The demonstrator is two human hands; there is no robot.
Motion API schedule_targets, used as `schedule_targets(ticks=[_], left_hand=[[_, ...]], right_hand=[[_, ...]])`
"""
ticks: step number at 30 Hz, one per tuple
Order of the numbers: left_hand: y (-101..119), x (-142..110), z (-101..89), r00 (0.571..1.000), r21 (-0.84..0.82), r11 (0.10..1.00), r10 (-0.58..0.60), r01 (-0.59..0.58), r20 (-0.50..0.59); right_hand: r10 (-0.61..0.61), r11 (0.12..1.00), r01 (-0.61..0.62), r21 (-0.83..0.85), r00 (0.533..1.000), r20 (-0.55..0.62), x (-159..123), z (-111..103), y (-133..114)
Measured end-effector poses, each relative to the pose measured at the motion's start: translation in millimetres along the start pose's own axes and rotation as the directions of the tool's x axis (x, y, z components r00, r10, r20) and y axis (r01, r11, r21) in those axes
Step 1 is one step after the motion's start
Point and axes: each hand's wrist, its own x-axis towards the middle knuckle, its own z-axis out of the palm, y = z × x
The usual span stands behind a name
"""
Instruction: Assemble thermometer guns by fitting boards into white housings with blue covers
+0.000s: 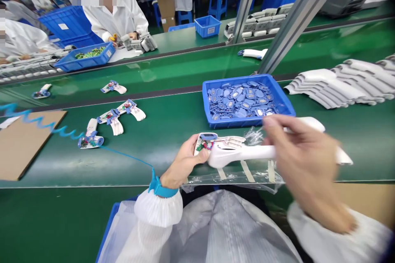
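- White plastic housing half with a blue-framed window and exposed wiring lies in the left hand, above the near edge of the green work surface, in front of the tray.
- At far left, a flat brown cardboard sheet has a matte face and straight edges; a springy, translucent blue coiled cord passes over it.
- Open white units with curved handles and blue inner frames lie near the cord, green boards and thin wires showing.
- A teal wrist strap circles the left wrist; its thin lead should be kept clear of the work.
- The left hand's thumb and fingers close around the half's wide end. Light support at the rim seems best, with no pressure on wires or board.
- A smooth, glossy white curved shell overlaps the half's near side. It is best kept level and lined up rim to rim; loose red wires could get pinched, so they should sit inside the walls.
- Behind, a blue rectangular plastic tray holds flat, rounded blue pieces.
- The right hand, motion-blurred, appears to pinch the shell's narrow end; exact finger contact cannot be told.
- At far right, nested white shells form a rippled row.
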Motion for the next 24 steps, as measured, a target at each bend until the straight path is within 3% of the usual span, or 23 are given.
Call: schedule_targets(ticks=[2, 5, 7, 8, 9, 10, 11, 12, 13, 14, 17, 19, 22, 24], left_hand=[[2.2, -1.9, 0.5, 1.0, 0.094, 0.996, 0.007, -0.005, -0.022], [4.4, -6.0, -1.8, 0.996, 0.277, 0.961, -0.003, 0.028, -0.09], [4.6, -8.4, -6.2, 0.998, 0.308, 0.951, 0.01, 0.01, -0.061], [4.3, -9.6, -8.8, 0.999, 0.303, 0.953, 0.019, -0.008, -0.036], [3.8, -10.9, -11.4, 0.999, 0.297, 0.955, 0.032, -0.027, -0.012], [3.0, -12.3, -13.6, 0.998, 0.301, 0.952, 0.055, -0.051, -0.005], [2.0, -14.1, -15.2, 0.996, 0.336, 0.939, 0.088, -0.078, -0.016], [0.6, -16.3, -16.0, 0.99, 0.404, 0.908, 0.136, -0.108, -0.042], [-1.1, -18.8, -16.0, 0.978, 0.497, 0.857, 0.197, -0.137, -0.07], [-3.2, -21.6, -15.3, 0.959, 0.6, 0.784, 0.267, -0.161, -0.091], [-11.5, -29.9, -11.9, 0.899, 0.799, 0.562, 0.433, -0.211, -0.067], [-16.7, -33.9, -11.4, 0.878, 0.837, 0.493, 0.478, -0.238, -0.031], [-17.8, -35.9, -15.3, 0.888, 0.844, 0.481, 0.46, -0.237, -0.013], [-11.9, -34.9, -18.8, 0.944, 0.811, 0.553, 0.33, -0.19, -0.003]], right_hand=[[-0.018, 0.996, 0.014, 0.089, 0.999, 0.039, -11.9, 30.6, -10.0], [-0.211, 0.977, 0.213, -0.022, 0.974, 0.085, -16.8, 56.0, -14.0], [-0.232, 0.959, 0.271, -0.077, 0.915, 0.33, -11.2, 55.4, -13.2], [-0.187, 0.967, 0.25, -0.055, 0.837, 0.514, -6.8, 51.5, -12.3], [-0.116, 0.984, 0.178, -0.015, 0.701, 0.703, -2.3, 46.7, -10.9], [-0.046, 0.998, 0.054, 0.021, 0.524, 0.851, 1.5, 41.9, -9.1], [-0.001, 0.994, -0.098, 0.038, 0.353, 0.936, 4.1, 37.7, -7.1], [0.012, 0.97, -0.241, 0.043, 0.221, 0.975, 5.0, 34.8, -4.9], [0.004, 0.934, -0.354, 0.049, 0.148, 0.989, 4.2, 33.1, -2.9], [-0.009, 0.898, -0.434, 0.065, 0.13, 0.992, 1.8, 32.6, -1.5], [-0.019, 0.839, -0.53, 0.125, 0.201, 0.979, -10.2, 34.6, -2.2], [-0.011, 0.827, -0.546, 0.131, 0.218, 0.976, -16.8, 35.0, -5.6], [-0.027, 0.856, -0.497, 0.145, 0.238, 0.971, -19.3, 31.5, -7.1], [-0.073, 0.906, -0.385, 0.174, 0.264, 0.962, -16.9, 28.1, -2.8]])
